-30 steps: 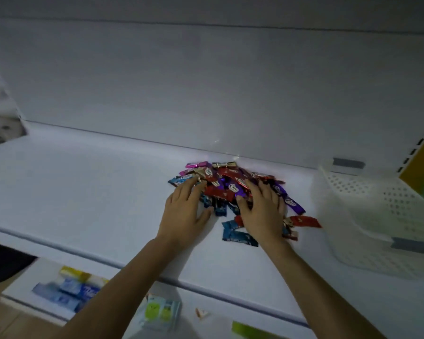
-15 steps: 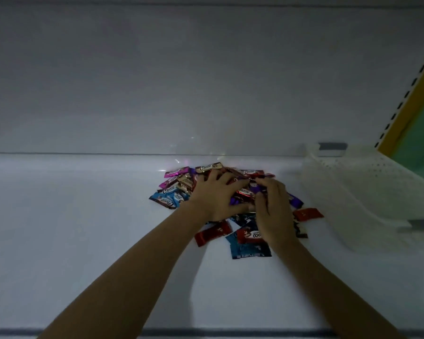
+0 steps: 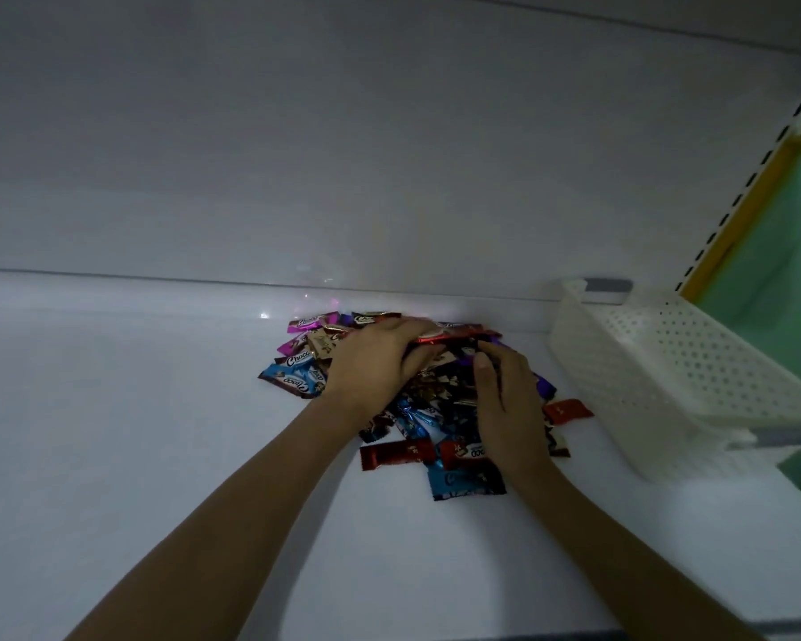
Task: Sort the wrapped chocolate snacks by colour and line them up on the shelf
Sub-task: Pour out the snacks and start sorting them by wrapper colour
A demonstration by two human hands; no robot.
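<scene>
1. The mixed heap of small foil-wrapped chocolate snacks [image 3: 435,393] (red, blue, pink, purple, brown) lies unsorted on the white shelf [image 3: 112,455], close against the pale back wall [image 3: 343,178].
2. The left hand [image 3: 371,363] lies across the heap's top with its fingers reaching rightwards. Its fingertips meet a long glossy red wrapper [image 3: 440,335] at the back edge.
3. That wrapper's long axis runs left to right, along the wall and roughly in line with the left fingers. The left hand is clearly nearer to it.
4. Left grip: the fingers look fairly straight, but I cannot tell whether they pinch the wrapper.
5. The right hand [image 3: 505,404] sits on the heap's right side, thumb up and fingers buried. I cannot tell the state of its grip.
6. Other reds lie apart: a dark red bar wrapper [image 3: 396,454] at the front, and a small red packet [image 3: 567,411] towards the white perforated plastic basket [image 3: 667,363].
</scene>
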